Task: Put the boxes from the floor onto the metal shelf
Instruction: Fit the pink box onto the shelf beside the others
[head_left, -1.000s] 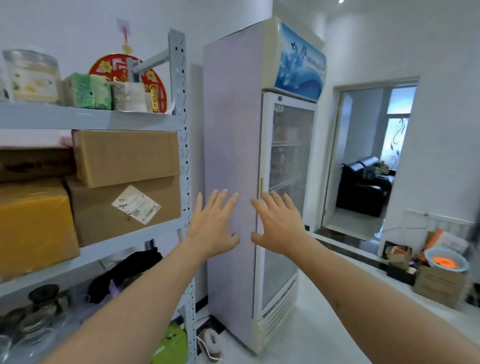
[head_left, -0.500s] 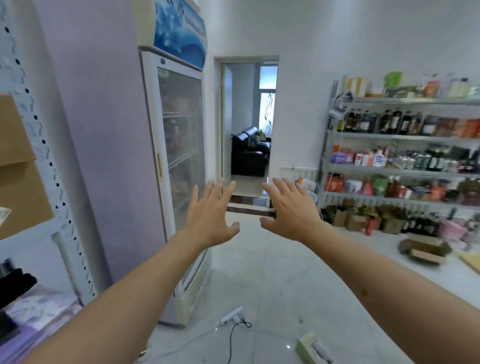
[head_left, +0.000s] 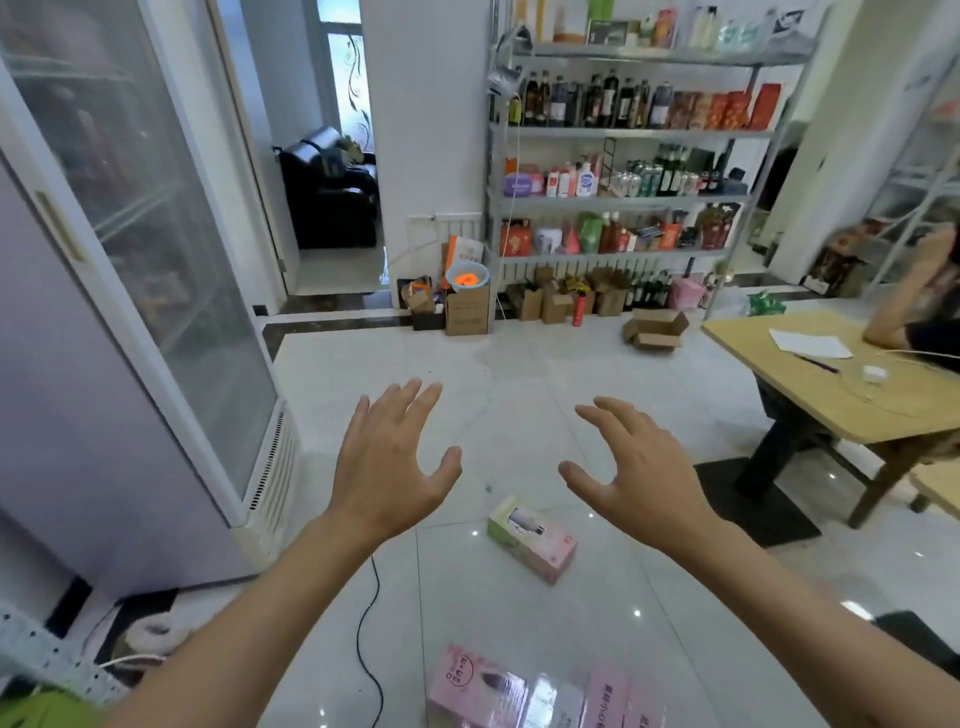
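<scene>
Two boxes lie on the white tiled floor. A small pink and green box (head_left: 532, 538) rests between my hands, a little below them. A larger pink box (head_left: 524, 693) lies at the bottom edge, cut off by the frame. My left hand (head_left: 389, 467) and my right hand (head_left: 639, 473) are held out palm down above the floor, fingers spread, holding nothing. Only a corner of the perforated metal shelf post (head_left: 47, 654) shows at the bottom left.
A glass-door fridge (head_left: 130, 260) fills the left side. A black cable (head_left: 363, 634) runs over the floor. A stocked shelf (head_left: 623, 197) stands on the far wall, cardboard boxes (head_left: 657, 330) below it. A wooden table (head_left: 841, 384) with a seated person (head_left: 914, 301) is at right.
My view has swung right and down, from the metal shelf and fridge to the floor with the two boxes. My hands have moved apart and stay empty.
</scene>
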